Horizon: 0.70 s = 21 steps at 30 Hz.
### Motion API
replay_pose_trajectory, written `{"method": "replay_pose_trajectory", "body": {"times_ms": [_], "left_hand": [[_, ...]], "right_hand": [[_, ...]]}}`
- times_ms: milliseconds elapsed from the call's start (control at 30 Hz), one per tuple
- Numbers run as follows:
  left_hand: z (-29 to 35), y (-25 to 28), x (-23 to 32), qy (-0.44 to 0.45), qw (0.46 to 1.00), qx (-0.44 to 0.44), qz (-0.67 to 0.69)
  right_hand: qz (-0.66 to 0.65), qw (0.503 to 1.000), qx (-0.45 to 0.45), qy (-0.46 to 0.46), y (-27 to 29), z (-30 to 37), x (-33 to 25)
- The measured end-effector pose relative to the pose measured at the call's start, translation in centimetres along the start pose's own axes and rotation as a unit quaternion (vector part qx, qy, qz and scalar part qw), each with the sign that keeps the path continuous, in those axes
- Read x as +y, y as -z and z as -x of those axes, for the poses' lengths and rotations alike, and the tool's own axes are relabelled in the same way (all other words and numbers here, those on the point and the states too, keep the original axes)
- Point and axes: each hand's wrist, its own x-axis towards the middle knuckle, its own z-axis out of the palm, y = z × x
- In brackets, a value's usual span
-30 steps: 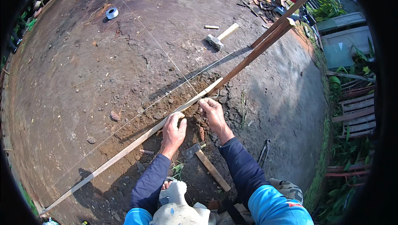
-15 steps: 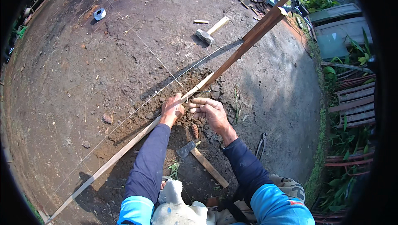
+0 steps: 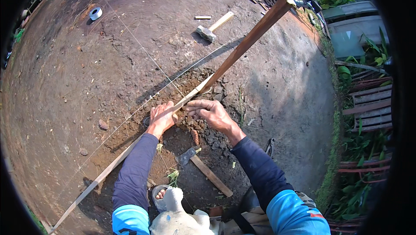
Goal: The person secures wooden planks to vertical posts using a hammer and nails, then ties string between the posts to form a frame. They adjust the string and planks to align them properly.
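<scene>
A long pale wooden strip [image 3: 113,165] slants from the lower left up to a dark wooden post [image 3: 251,40]. My left hand [image 3: 162,119] is wrapped over the strip, below the post. Close to it on the right, my right hand [image 3: 213,114] has its thumb and fingers pinched together beside the strip. Whatever sits between those fingertips is too small to make out. A thin white string [image 3: 138,42] runs down from the upper left to the strip near my hands. Another string [image 3: 125,122] crosses it and runs roughly alongside the strip.
A hammer with a wooden handle [image 3: 211,175] lies on the dirt before me. Beyond the strings lie a sledgehammer [image 3: 207,34] and a white roll [image 3: 95,13]. Pliers [image 3: 270,147] rest near my right forearm. Wooden slats [image 3: 372,109] and plants line the right edge.
My left hand has shifted down the strip, away from the post, and its grip looks broader. My right hand stays pinched beside the strip. The whole view has shifted slightly.
</scene>
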Motion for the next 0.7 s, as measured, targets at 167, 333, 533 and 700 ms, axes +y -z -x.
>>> {"method": "replay_pose_trajectory", "body": {"times_ms": [167, 333, 533, 700], "left_hand": [[6.4, 1.8, -3.9, 0.068, 0.992, -0.089, -0.054], [10.8, 3.8, -5.0, 0.027, 0.997, 0.075, 0.015], [6.9, 3.0, -0.9, -0.016, 0.980, 0.131, 0.151], [3.5, 2.2, -0.7, -0.011, 0.975, 0.054, 0.213]], "right_hand": [[0.311, 0.947, 0.004, 0.077, 0.7, -0.3, 0.9], [0.477, 0.860, -0.028, 0.177, 0.8, -1.5, 2.8], [0.489, 0.806, -0.136, 0.304, 0.7, -2.9, 3.4], [0.484, 0.811, -0.197, 0.261, 0.4, -4.1, 0.8]]}}
